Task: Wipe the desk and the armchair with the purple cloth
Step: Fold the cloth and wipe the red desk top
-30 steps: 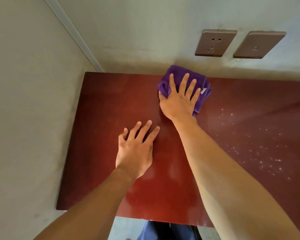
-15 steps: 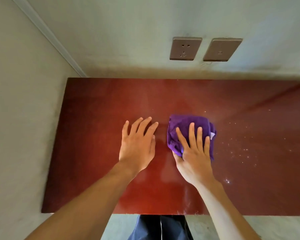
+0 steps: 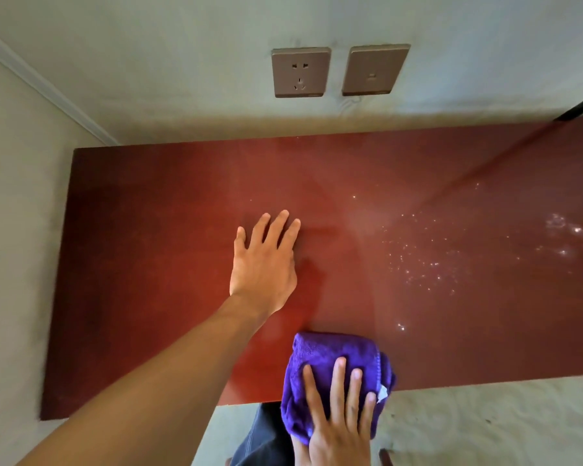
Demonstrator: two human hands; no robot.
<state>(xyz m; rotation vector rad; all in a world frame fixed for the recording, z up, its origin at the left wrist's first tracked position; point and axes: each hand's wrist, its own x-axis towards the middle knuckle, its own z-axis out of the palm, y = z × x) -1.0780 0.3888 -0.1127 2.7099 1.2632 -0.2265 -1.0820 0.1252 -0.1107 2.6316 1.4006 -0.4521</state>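
At the desk's [image 3: 148, 264] near edge the right hand [image 3: 340, 415] presses flat, fingers spread, on the bunched purple cloth [image 3: 330, 354], which half overhangs the rim. Farther in, the left hand [image 3: 265, 264] lies open, palm down on the red top; beyond, droplets [image 3: 424, 260] glisten to the right

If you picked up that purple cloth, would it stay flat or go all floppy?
Probably floppy: the purple cloth is bunched in soft folds under the right hand and droops over the desk edge. Likely light and not slippery, being fuzzy.
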